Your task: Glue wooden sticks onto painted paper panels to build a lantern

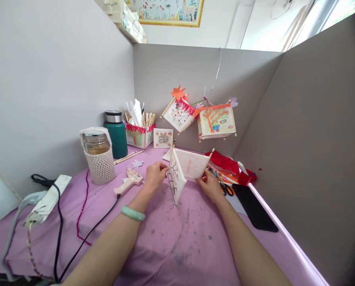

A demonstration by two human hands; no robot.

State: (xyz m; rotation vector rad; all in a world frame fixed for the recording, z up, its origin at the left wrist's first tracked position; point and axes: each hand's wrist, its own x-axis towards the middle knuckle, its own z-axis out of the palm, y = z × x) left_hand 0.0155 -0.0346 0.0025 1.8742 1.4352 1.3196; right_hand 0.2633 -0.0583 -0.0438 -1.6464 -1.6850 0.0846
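Note:
Between my hands stands a partly built lantern frame (192, 163) of white panels joined along wooden sticks. Its left panel carries a drawing of dark branches with reddish blossoms and faces partly toward me. My left hand (156, 175), below it a jade bangle (133, 213), pinches the left edge of the frame. The fingers of my right hand (209, 184) close on the lower end of the right stick. A pale pink glue gun (130, 182) lies on the cloth left of my left hand. Scissors (226, 187) lie just right of my right hand.
A jar in a crocheted cover (101, 167), a green bottle (116, 137) and a stick-filled box (138, 137) stand at left. Decorated lanterns (217, 120) hang at the back. A black phone (253, 206) lies right. The glue gun's cord (91, 232) crosses the purple cloth (171, 246).

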